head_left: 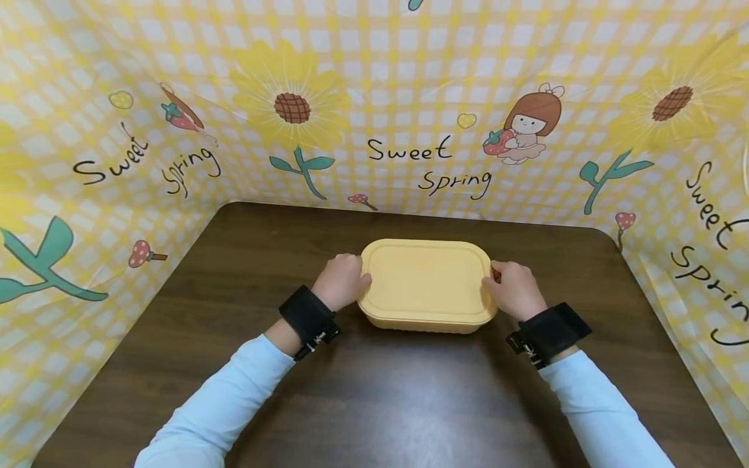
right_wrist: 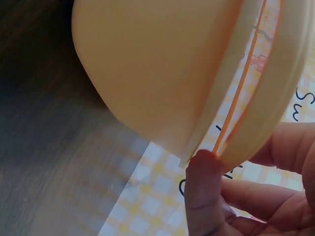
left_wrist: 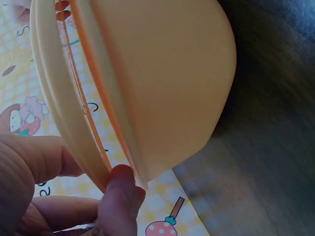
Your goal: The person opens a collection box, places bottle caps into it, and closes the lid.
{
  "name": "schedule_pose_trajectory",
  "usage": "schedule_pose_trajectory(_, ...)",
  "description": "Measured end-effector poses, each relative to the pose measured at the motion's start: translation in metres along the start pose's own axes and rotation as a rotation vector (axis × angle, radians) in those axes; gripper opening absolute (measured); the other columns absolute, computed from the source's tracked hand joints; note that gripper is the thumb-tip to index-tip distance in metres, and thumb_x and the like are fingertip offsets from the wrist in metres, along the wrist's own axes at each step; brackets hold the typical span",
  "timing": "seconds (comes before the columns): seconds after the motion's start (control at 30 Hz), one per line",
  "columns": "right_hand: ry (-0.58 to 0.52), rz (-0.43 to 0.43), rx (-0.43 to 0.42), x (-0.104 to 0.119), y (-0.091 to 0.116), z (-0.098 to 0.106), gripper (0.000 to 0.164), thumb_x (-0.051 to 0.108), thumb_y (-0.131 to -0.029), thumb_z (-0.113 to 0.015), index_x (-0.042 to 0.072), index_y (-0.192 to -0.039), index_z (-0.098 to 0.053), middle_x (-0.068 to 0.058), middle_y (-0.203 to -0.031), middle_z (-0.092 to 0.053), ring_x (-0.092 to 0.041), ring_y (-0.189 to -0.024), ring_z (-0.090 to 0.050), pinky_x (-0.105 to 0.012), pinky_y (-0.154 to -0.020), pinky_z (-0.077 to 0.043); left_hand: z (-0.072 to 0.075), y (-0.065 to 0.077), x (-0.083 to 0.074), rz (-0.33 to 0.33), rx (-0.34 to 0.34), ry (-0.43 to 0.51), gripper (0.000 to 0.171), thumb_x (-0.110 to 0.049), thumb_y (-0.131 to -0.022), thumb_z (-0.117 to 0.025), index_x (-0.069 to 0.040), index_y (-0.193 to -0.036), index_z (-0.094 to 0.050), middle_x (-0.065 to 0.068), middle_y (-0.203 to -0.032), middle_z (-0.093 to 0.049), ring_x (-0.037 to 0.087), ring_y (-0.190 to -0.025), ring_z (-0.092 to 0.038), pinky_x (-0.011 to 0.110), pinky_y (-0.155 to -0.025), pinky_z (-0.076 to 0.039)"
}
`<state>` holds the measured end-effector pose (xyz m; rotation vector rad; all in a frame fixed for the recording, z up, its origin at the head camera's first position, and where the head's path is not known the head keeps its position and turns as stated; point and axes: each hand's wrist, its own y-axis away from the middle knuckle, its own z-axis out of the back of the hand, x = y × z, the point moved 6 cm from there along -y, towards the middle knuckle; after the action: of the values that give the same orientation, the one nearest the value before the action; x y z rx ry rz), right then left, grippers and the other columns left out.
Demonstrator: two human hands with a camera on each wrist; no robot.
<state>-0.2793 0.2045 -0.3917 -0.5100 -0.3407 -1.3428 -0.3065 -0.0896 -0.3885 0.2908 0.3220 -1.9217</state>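
Note:
A pale yellow rectangular lid (head_left: 424, 279) with rounded corners lies over a matching food container (head_left: 424, 327) on the table. My left hand (head_left: 339, 283) pinches the lid's left end, thumb on top and fingers beneath the rim. At the opposite end, my right hand (head_left: 516, 289) grips the lid the same way. Both wrist views show a narrow gap between the lid's rim (left_wrist: 51, 78) and the container's body (left_wrist: 167, 83), with the patterned cloth visible through it. The inside of the container is hidden under the lid.
The dark wooden table (head_left: 398, 403) extends around the container. A yellow checked cloth (head_left: 409, 84) printed with flowers and "Sweet Spring" rises behind the table and along both sides. Black straps with small cameras circle both wrists.

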Motion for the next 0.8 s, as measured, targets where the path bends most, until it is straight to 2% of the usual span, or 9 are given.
schedule_pose_trajectory(0.23, -0.008, -0.062, 0.037, 0.003, 0.000, -0.004, 0.012, 0.004, -0.091, -0.053, 0.000, -0.081, -0.056, -0.005, -0.060, -0.040, -0.018, -0.051, -0.044, -0.027, -0.048, -0.036, -0.005, 0.003, 0.000, 0.042, 0.048, -0.010, 0.035, -0.012, -0.092, -0.058, -0.007, -0.059, -0.051, 0.008, -0.065, -0.048, 0.021, -0.053, -0.049, 0.027, -0.047, -0.040)
schedule_pose_trajectory(0.53, 0.022, -0.056, 0.047, 0.004, -0.001, -0.008, 0.026, 0.005, -0.088, -0.053, 0.008, -0.064, -0.044, -0.002, -0.056, -0.036, -0.019, -0.050, -0.039, -0.028, -0.050, -0.031, -0.004, 0.005, 0.001, 0.024, 0.039, -0.046, 0.035, -0.010, -0.090, -0.058, -0.007, -0.056, -0.049, 0.007, -0.062, -0.046, 0.021, -0.052, -0.047, 0.028, -0.047, -0.038)
schedule_pose_trajectory(0.8, 0.009, -0.053, 0.034, -0.002, 0.002, -0.011, 0.026, 0.005, -0.087, -0.052, 0.009, -0.064, -0.043, -0.002, -0.056, -0.036, -0.019, -0.050, -0.039, -0.028, -0.050, -0.031, -0.010, 0.005, 0.001, 0.013, 0.029, -0.047, 0.034, -0.011, -0.091, -0.058, -0.006, -0.059, -0.052, 0.007, -0.063, -0.047, 0.021, -0.054, -0.046, 0.029, -0.049, -0.039)
